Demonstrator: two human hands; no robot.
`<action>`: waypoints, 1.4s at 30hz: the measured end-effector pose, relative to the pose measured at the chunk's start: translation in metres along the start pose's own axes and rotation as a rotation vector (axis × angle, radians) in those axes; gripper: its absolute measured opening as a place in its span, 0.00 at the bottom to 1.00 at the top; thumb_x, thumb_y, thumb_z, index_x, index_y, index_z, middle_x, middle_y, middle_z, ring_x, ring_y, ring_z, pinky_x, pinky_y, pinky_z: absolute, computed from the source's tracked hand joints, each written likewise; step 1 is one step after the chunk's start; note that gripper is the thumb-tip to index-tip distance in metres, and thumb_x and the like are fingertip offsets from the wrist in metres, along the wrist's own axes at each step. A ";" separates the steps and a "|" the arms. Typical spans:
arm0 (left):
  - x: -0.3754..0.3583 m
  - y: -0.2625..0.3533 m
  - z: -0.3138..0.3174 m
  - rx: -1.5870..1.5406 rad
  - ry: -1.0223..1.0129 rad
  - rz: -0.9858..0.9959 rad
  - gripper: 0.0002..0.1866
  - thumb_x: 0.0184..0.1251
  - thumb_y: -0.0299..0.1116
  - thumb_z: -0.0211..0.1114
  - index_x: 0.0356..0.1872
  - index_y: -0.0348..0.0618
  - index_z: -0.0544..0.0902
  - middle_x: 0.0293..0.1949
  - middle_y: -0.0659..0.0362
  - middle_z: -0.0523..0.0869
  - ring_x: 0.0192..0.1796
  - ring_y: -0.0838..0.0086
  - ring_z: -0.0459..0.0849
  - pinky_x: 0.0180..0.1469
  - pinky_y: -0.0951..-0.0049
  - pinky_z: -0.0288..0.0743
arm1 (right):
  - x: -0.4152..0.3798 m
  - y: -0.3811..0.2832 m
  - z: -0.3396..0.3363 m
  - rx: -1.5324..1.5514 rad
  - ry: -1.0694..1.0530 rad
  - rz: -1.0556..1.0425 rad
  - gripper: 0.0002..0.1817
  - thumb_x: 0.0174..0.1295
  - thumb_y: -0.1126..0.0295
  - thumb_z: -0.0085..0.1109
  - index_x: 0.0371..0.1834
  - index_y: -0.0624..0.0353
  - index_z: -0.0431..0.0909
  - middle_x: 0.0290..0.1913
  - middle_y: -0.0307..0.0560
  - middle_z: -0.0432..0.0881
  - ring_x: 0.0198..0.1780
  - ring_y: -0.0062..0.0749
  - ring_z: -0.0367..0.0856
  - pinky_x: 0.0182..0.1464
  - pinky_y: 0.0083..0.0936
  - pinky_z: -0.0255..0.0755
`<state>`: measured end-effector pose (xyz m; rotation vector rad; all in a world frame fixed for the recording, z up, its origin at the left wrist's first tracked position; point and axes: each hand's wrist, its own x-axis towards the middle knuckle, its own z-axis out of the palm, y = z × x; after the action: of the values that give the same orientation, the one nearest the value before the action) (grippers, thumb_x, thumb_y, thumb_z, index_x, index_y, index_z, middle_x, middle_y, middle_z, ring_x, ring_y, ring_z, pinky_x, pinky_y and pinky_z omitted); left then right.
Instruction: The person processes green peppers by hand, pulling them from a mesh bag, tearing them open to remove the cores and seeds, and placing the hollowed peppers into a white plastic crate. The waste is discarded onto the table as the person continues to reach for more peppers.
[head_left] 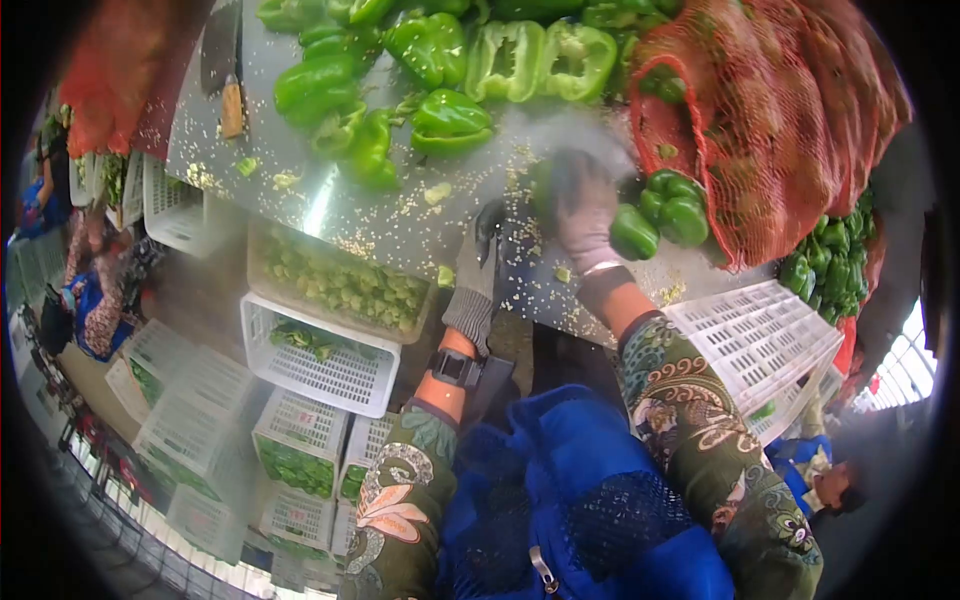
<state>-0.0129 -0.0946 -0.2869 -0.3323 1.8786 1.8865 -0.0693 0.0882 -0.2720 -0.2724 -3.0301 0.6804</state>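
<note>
My left hand [478, 262], in a grey knitted glove with dark fingers, is at the near edge of the metal table [400, 225]. Its fingers look curled together, and anything inside them is hidden. Further right, my right hand [583, 205] wears a pale glove and is blurred by motion. Its fingers are closed round a green pepper [547, 195], also blurred. Two whole peppers [675, 208] [634, 232] lie just right of that hand. Halved peppers [580, 62] and other cut green peppers [450, 122] lie toward the back.
A knife [231, 105] lies at the back left. Red mesh sacks [780, 110] fill the right side. Below the table edge are a bin of green pieces [340, 285], a white crate [320, 355] and stacked crates [300, 420]. White crates [755, 340] stand right. People [100, 300] [815, 475] are at both sides.
</note>
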 end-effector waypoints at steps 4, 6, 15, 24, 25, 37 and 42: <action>0.003 -0.020 0.012 -0.039 0.064 -0.047 0.26 0.77 0.42 0.50 0.67 0.36 0.66 0.63 0.49 0.73 0.61 0.68 0.76 0.61 0.68 0.73 | 0.008 0.004 -0.007 0.049 -0.010 0.133 0.23 0.63 0.51 0.51 0.55 0.53 0.76 0.49 0.54 0.79 0.50 0.54 0.77 0.54 0.43 0.70; 0.017 -0.022 0.019 0.160 -0.013 -0.035 0.29 0.74 0.42 0.54 0.69 0.36 0.62 0.65 0.48 0.71 0.63 0.66 0.75 0.63 0.65 0.72 | 0.027 0.003 -0.005 0.086 -0.063 0.412 0.25 0.65 0.50 0.51 0.54 0.57 0.76 0.46 0.57 0.81 0.48 0.55 0.79 0.53 0.42 0.71; -0.014 0.187 0.019 0.569 -0.408 0.163 0.41 0.55 0.39 0.74 0.71 0.50 0.65 0.60 0.47 0.75 0.59 0.60 0.78 0.61 0.60 0.72 | -0.019 -0.021 -0.111 0.971 0.000 -0.228 0.22 0.70 0.55 0.50 0.59 0.59 0.73 0.50 0.51 0.80 0.50 0.40 0.81 0.54 0.30 0.75; -0.098 0.300 0.027 0.745 -0.611 0.963 0.36 0.41 0.48 0.76 0.54 0.45 0.78 0.52 0.48 0.77 0.53 0.52 0.76 0.57 0.59 0.72 | -0.099 -0.118 -0.264 1.497 -0.196 0.170 0.30 0.73 0.46 0.38 0.57 0.62 0.74 0.48 0.47 0.82 0.46 0.30 0.82 0.51 0.25 0.76; -0.099 0.303 0.027 0.675 -0.626 0.932 0.35 0.40 0.47 0.76 0.53 0.44 0.78 0.50 0.48 0.77 0.52 0.53 0.77 0.56 0.60 0.72 | -0.100 -0.123 -0.269 1.603 -0.226 0.250 0.31 0.73 0.44 0.36 0.56 0.63 0.74 0.48 0.48 0.82 0.46 0.30 0.82 0.52 0.27 0.76; -0.129 0.336 0.051 0.464 -0.492 1.061 0.29 0.50 0.43 0.73 0.51 0.37 0.77 0.48 0.48 0.80 0.51 0.56 0.79 0.53 0.61 0.72 | -0.125 -0.128 -0.292 2.219 -0.263 0.167 0.30 0.70 0.53 0.51 0.69 0.57 0.60 0.63 0.49 0.72 0.62 0.34 0.74 0.60 0.35 0.74; -0.127 0.338 0.070 0.262 -0.362 0.863 0.19 0.55 0.38 0.68 0.44 0.36 0.79 0.36 0.52 0.83 0.40 0.64 0.83 0.45 0.67 0.74 | -0.128 -0.144 -0.306 2.278 -0.158 0.251 0.24 0.73 0.58 0.48 0.68 0.54 0.62 0.58 0.44 0.73 0.56 0.29 0.77 0.56 0.30 0.77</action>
<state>-0.0534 -0.0332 0.0739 0.9854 2.1297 1.9323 0.0514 0.0669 0.0676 -0.3390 -0.6050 3.0618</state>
